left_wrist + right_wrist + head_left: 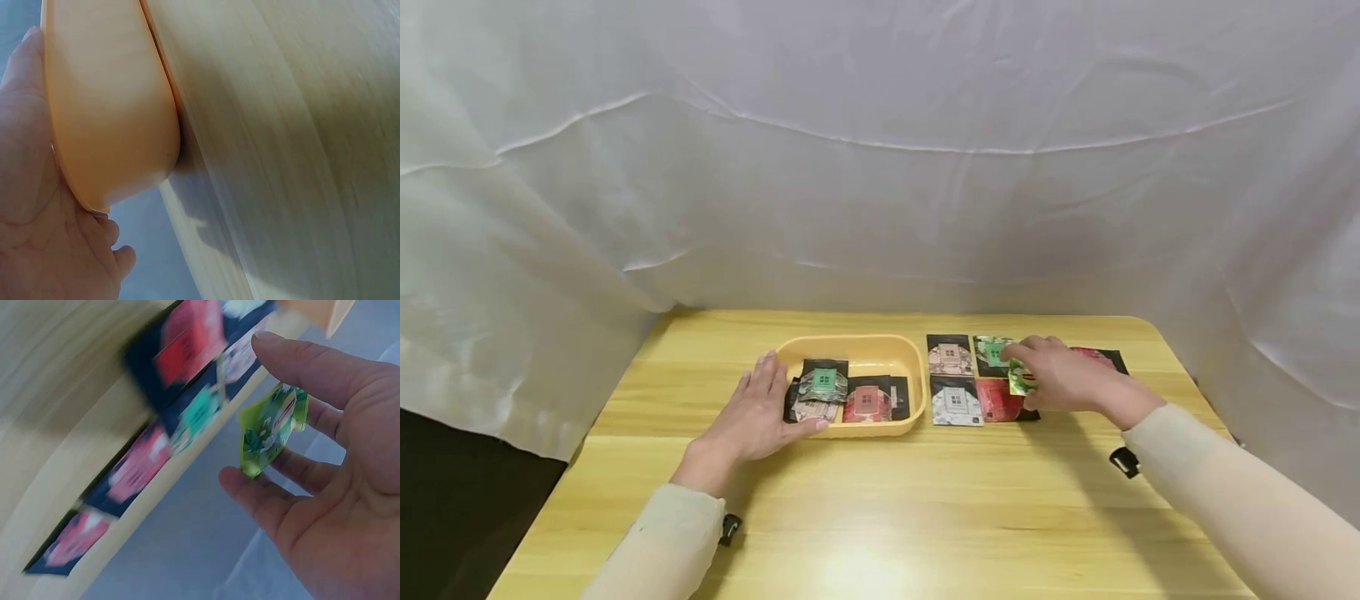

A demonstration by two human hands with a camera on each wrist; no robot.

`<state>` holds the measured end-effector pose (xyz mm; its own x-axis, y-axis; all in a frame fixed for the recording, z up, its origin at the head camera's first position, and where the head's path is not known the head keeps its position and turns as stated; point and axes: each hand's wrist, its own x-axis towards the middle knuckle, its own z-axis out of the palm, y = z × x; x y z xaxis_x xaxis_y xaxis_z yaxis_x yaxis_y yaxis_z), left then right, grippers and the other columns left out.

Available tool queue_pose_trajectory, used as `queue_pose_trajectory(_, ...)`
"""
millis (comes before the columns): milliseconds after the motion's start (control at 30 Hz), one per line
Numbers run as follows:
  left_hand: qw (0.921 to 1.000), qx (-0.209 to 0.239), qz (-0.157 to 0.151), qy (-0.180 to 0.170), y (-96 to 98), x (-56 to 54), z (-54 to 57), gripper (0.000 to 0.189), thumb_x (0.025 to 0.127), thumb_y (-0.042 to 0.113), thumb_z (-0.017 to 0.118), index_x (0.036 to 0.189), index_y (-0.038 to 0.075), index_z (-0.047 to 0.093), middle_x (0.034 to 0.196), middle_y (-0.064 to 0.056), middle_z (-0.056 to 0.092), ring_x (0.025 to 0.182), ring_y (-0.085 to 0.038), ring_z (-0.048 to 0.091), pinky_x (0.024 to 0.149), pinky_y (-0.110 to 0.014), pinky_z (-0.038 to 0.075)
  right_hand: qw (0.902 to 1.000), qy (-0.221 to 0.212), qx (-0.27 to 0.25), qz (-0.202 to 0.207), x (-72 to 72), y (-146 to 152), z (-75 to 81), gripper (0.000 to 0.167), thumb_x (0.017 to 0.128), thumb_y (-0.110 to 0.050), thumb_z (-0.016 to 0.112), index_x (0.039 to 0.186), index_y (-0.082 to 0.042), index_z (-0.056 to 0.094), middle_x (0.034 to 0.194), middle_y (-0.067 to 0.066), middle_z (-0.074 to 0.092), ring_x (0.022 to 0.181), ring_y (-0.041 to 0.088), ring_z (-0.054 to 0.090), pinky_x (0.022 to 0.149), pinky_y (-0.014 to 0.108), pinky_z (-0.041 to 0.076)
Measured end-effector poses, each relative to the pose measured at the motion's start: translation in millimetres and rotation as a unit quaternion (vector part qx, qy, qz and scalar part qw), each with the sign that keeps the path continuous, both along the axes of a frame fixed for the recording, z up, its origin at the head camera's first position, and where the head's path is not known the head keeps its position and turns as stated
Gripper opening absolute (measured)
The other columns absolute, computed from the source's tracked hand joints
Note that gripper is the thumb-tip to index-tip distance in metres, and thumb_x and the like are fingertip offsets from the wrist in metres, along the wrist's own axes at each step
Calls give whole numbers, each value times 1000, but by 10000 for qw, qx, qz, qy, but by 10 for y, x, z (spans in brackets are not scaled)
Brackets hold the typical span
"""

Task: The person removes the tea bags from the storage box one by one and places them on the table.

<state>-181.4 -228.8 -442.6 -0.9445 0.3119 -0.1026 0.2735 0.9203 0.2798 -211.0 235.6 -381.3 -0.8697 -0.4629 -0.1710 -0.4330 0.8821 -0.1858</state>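
My left hand rests against the left end of a yellow plastic tray, fingers along its side and thumb at the front rim. In the left wrist view the palm lies against the tray's wall. Several dark sachets with green, red and pale labels lie inside the tray. My right hand holds a small shiny green packet above the sachets right of the tray. Its thumb looks apart from the packet in the right wrist view. Below it, a red sachet and a green sachet are partly covered.
Beside the tray lie a beige-labelled sachet and a white-labelled sachet. Another red sachet shows beyond the right hand. The wooden table ends at a white cloth hanging behind and at the sides.
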Motion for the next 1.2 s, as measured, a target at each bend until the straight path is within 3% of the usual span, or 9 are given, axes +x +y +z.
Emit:
queue_pose_trajectory(133, 10000, 22, 13, 38, -24, 17, -13, 130, 88, 90, 48, 165, -9, 13, 175, -26, -8, 163, -43, -1, 133, -60, 8, 9997, 175, 151, 29, -37, 226, -37, 73, 80, -5, 82, 148, -12, 57, 144, 26, 58, 130, 57, 53, 95, 68, 55)
queue_pose_trajectory(300, 10000, 33, 51, -8, -32, 21, -22, 130, 88, 91, 47, 165, -8, 13, 175, -25, -10, 163, -43, -1, 133, -59, 8, 9989, 226, 414, 23, -43, 440, -106, 72, 83, -11, 86, 148, -8, 56, 141, 32, 57, 126, 62, 53, 94, 74, 52)
queue_pose_trajectory(433, 10000, 69, 50, -33, -35, 12, -23, 129, 88, 90, 48, 166, -7, 12, 175, -25, -10, 164, -42, -1, 133, -58, 8, 9975, 152, 694, 4, -17, 538, -204, 70, 85, -16, 87, 147, -6, 56, 143, 35, 55, 132, 65, 48, 102, 78, 45)
queue_pose_trajectory(600, 9999, 94, 76, -51, -58, 21, -13, 129, 89, 89, 49, 165, -9, 12, 174, -26, -10, 163, -44, -1, 132, -60, 8, 9984, -60, 557, 77, -11, 534, -335, 84, 80, -16, 88, 155, -9, 51, 150, 35, 51, 140, 67, 39, 107, 84, 35)
queue_pose_trajectory(700, 9998, 118, 94, -86, -67, 26, -9, 131, 88, 91, 47, 165, -8, 11, 174, -25, -12, 163, -45, -1, 132, -60, 8, 9980, -264, 573, 5, -13, 524, -393, 90, 79, -14, 89, 158, -10, 47, 153, 36, 47, 140, 68, 38, 103, 84, 40)
queue_pose_trajectory(867, 9997, 185, 88, -131, -57, 19, -8, 133, 86, 93, 46, 166, -8, 10, 174, -24, -13, 162, -45, 0, 132, -61, 8, 9967, -329, 744, -1, -13, 547, -463, 85, 80, -16, 90, 155, -6, 49, 148, 33, 51, 131, 62, 51, 95, 75, 52)
queue_pose_trajectory(1200, 9997, 163, 61, -144, -27, 4, -7, 131, 87, 91, 48, 166, -7, 10, 174, -24, -13, 163, -44, 0, 132, -59, 8, 9962, -442, 737, -152, -5, 550, -464, 87, 80, -12, 89, 157, -11, 49, 159, 36, 41, 140, 64, 42, 103, 81, 43)
